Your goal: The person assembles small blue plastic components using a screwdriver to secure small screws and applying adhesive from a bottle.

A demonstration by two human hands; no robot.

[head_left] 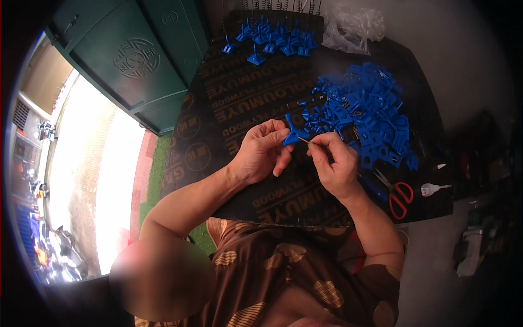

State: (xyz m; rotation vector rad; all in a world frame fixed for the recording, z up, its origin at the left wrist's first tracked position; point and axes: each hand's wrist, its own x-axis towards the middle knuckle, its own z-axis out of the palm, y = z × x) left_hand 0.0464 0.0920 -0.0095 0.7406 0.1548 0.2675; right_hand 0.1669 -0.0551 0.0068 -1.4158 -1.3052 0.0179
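Note:
Over the middle of the dark plywood table, my left hand [263, 151] pinches a small blue plastic part [295, 134] between thumb and fingers. My right hand [334, 162] grips a thin brownish rod [304, 140] by its end, and the rod's other end reaches the blue part. Whether the rod is inside the part or only touching it, I cannot tell. Just beyond my hands spreads a large heap of loose blue plastic pieces [376, 103], with smaller blue bits along its left side.
Several blue pieces with upright spikes [275, 38] stand at the table's far edge, beside a crumpled clear plastic bag [354, 27]. Red-handled scissors [400, 200] and a small white bottle [434, 189] lie at the right. A green metal door [136, 54] stands at the left.

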